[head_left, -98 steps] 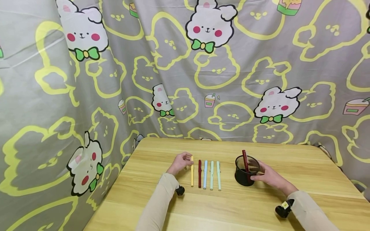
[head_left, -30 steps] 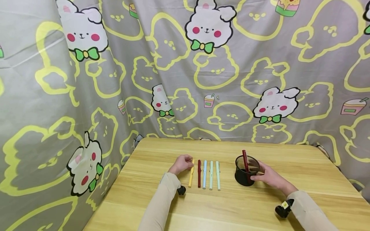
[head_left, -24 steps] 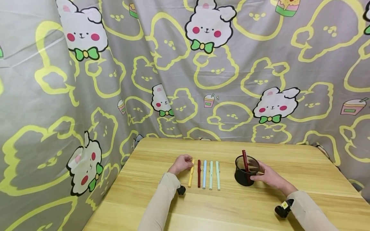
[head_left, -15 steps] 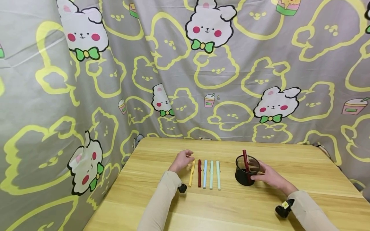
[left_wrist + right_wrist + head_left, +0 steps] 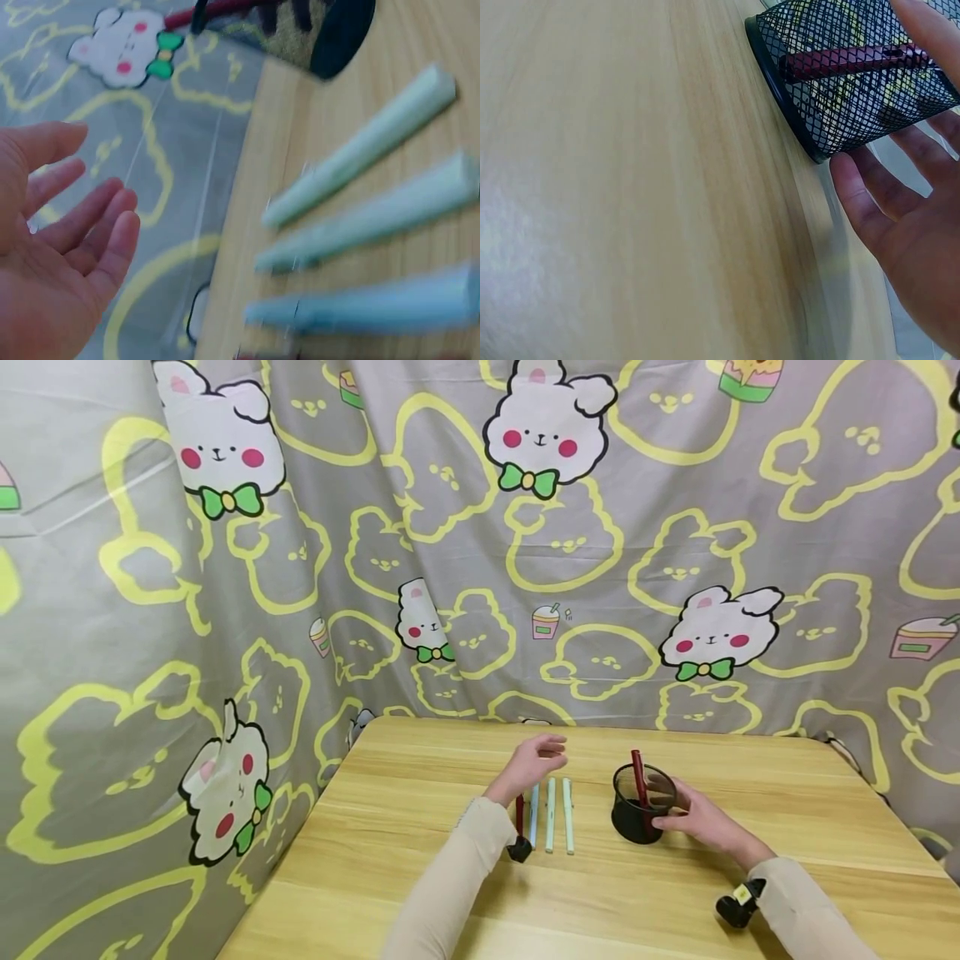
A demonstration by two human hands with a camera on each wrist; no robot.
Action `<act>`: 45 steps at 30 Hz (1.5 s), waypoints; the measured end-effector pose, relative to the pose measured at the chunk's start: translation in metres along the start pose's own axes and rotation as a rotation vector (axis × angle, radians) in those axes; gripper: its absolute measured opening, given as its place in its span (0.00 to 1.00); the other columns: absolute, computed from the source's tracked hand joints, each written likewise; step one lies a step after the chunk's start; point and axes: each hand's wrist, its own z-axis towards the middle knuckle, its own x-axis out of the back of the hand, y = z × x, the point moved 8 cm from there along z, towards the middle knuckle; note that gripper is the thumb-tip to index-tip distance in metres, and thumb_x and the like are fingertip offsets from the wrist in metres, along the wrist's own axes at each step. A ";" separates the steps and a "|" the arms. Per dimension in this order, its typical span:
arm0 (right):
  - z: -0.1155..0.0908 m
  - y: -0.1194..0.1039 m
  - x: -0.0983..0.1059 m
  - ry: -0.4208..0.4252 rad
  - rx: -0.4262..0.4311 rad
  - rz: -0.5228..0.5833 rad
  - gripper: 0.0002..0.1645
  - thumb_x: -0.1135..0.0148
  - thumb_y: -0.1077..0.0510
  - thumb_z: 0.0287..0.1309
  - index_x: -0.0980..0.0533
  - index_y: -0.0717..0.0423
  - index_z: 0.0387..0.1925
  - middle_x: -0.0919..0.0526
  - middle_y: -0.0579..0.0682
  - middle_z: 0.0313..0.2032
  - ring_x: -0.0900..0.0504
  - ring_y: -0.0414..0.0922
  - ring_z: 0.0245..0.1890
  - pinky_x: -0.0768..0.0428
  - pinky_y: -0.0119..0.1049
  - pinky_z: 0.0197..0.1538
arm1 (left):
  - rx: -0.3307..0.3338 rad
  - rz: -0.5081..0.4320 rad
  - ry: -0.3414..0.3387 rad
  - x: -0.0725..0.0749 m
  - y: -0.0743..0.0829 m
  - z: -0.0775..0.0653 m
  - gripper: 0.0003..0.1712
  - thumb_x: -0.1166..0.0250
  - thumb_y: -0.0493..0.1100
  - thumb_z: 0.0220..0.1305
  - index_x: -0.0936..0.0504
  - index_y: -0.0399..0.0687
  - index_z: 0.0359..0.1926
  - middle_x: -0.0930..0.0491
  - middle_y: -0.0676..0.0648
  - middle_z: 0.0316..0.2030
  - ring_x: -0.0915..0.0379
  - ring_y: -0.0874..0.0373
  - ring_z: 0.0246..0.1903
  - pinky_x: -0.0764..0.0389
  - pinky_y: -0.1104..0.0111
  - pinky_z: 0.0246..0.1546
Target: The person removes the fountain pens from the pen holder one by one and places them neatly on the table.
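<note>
My left hand (image 5: 528, 764) hovers over the far ends of a row of pens, its fingers loosely spread and nothing in them; the left wrist view shows the bare palm (image 5: 52, 292). The row has a dark red pen (image 5: 519, 814), partly covered by my wrist, a blue pen (image 5: 375, 304) and two pale green pens, the nearer to the cup being the right-hand one (image 5: 568, 818). The yellow pen is hidden behind my left arm. My right hand (image 5: 697, 814) holds the side of a black mesh pen cup (image 5: 855, 112), where one dark red pen (image 5: 637, 770) leans upright.
The wooden table (image 5: 630, 910) ends at a grey curtain (image 5: 465, 552) printed with rabbits, close behind its far edge and along the left side. A small black camera (image 5: 738, 906) sits on my right wrist, another (image 5: 519, 850) on my left.
My left hand has let go of the yellow pen and moved right and away, over the other pens. Its arm now covers the yellow pen. The right hand and cup have stayed put.
</note>
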 end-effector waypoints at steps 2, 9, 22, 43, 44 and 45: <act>0.000 0.000 0.000 -0.002 0.003 -0.002 0.40 0.33 0.61 0.55 0.40 0.64 0.67 0.33 0.65 0.61 0.33 0.61 0.59 0.34 0.24 0.53 | -0.025 -0.013 -0.012 -0.012 0.006 0.003 0.20 0.38 0.41 0.65 0.25 0.47 0.58 0.22 0.47 0.51 0.26 0.60 0.47 0.23 0.68 0.44; -0.001 -0.002 -0.001 -0.011 0.012 0.015 0.40 0.34 0.62 0.56 0.40 0.63 0.67 0.32 0.64 0.61 0.33 0.61 0.59 0.34 0.25 0.53 | -0.048 -0.014 -0.054 -0.047 0.016 0.010 0.19 0.39 0.42 0.66 0.23 0.50 0.57 0.22 0.53 0.50 0.27 0.64 0.47 0.24 0.72 0.42; 0.000 -0.003 -0.002 -0.016 0.010 0.034 0.39 0.35 0.63 0.56 0.40 0.62 0.67 0.31 0.64 0.60 0.33 0.60 0.59 0.34 0.25 0.54 | -0.030 -0.072 -0.117 -0.084 0.016 0.022 0.22 0.43 0.44 0.69 0.28 0.55 0.63 0.26 0.45 0.58 0.27 0.63 0.49 0.24 0.70 0.44; 0.002 -0.003 -0.003 -0.034 0.010 0.036 0.41 0.35 0.64 0.56 0.43 0.65 0.68 0.35 0.67 0.62 0.32 0.63 0.57 0.29 0.29 0.50 | -0.038 -0.025 -0.083 -0.098 0.020 0.033 0.17 0.40 0.43 0.67 0.24 0.57 0.56 0.21 0.55 0.46 0.26 0.65 0.43 0.24 0.73 0.39; 0.001 -0.003 -0.002 -0.033 0.009 0.034 0.41 0.35 0.64 0.56 0.43 0.65 0.68 0.34 0.67 0.62 0.31 0.63 0.57 0.29 0.28 0.50 | -0.038 -0.026 -0.075 -0.097 0.020 0.032 0.17 0.40 0.43 0.66 0.23 0.56 0.55 0.21 0.56 0.45 0.26 0.66 0.43 0.24 0.73 0.39; 0.001 -0.002 -0.002 -0.031 0.008 0.030 0.41 0.35 0.64 0.56 0.44 0.66 0.68 0.34 0.67 0.62 0.31 0.62 0.57 0.29 0.28 0.50 | -0.041 -0.025 -0.068 -0.096 0.020 0.032 0.16 0.39 0.42 0.66 0.23 0.56 0.55 0.21 0.56 0.45 0.26 0.66 0.43 0.24 0.73 0.39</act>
